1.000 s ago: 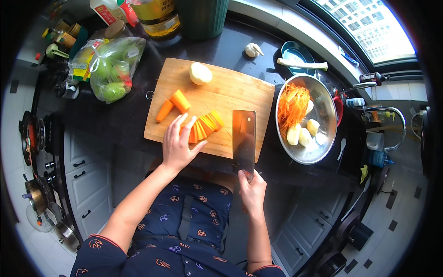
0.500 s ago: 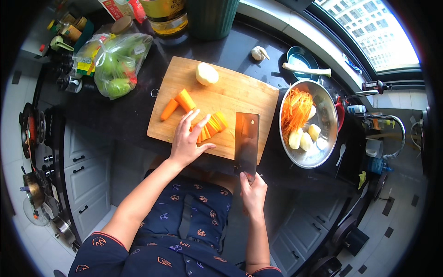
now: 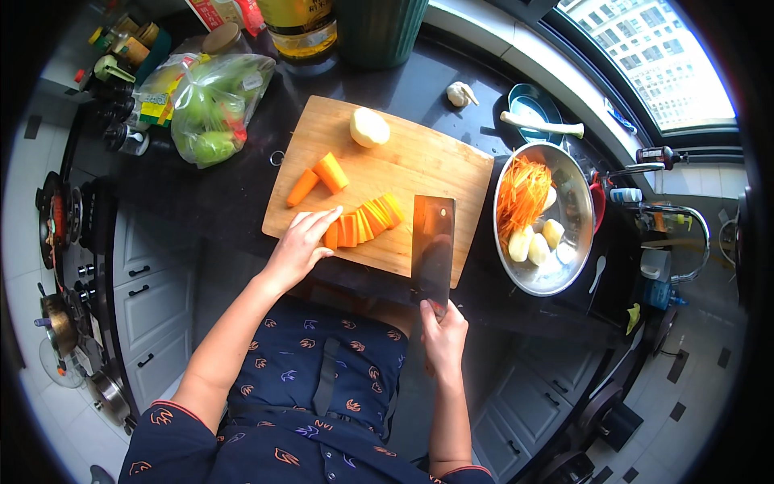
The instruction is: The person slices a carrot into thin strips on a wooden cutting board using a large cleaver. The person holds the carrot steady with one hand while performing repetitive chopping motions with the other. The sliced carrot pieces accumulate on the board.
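Observation:
My right hand (image 3: pixel 443 337) grips the handle of a cleaver (image 3: pixel 433 246), whose broad blade lies over the right part of a wooden cutting board (image 3: pixel 411 161). My left hand (image 3: pixel 300 248) is at the board's near left edge, fingers stretched out and thumb apart, by the left end of a leaning row of carrot slices (image 3: pixel 367 222). Nothing shows in its grasp. Beyond it lie two carrot chunks, a thick one (image 3: pixel 330 173) and a thinner one (image 3: pixel 302 187). A peeled potato (image 3: pixel 369 127) sits at the board's far side.
Right of the board, a steel bowl (image 3: pixel 556 278) holds shredded carrot (image 3: pixel 522 192) and several peeled pale pieces. Garlic (image 3: pixel 459 94) and a dark teal dish (image 3: pixel 526 100) stand behind. A plastic bag of green vegetables (image 3: pixel 214 113) lies back left. A faucet (image 3: pixel 701 234) is far right.
My left hand has drawn back to the left, off the carrot slices, uncovering more of the row. The cleaver and my right hand have hardly moved.

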Motion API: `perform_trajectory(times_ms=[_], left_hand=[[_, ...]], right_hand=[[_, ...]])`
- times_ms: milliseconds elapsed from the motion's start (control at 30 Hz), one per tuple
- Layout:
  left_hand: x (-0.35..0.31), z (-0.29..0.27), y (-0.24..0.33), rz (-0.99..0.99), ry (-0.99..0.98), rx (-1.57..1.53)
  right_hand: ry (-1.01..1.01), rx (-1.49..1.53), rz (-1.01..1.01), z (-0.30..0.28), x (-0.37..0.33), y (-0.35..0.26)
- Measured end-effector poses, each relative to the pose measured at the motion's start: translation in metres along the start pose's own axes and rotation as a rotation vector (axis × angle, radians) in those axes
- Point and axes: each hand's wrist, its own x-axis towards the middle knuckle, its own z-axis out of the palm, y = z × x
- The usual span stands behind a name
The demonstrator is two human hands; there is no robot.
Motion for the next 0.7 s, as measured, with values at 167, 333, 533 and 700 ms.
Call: perform_trajectory(times_ms=[167,333,533,700], left_hand=[[0.001,0.020,0.000,-0.086,0.101,-0.105],[0.004,0.015,0.019,-0.097,0.135,0.002],[0.036,0.037,0.044,0.003,0.175,0.122],[0.067,0.067,0.065,-0.085,0.202,0.197]], right_hand=[[-0.001,0.000,-0.004,0.001,-0.002,-0.002],[0.039,-0.024,-0.051,0.000,-0.001,0.003],[0.047,-0.011,-0.053,-0.002,0.004,0.000],[0.027,-0.031,0.014,-0.004,0.004,-0.009]])
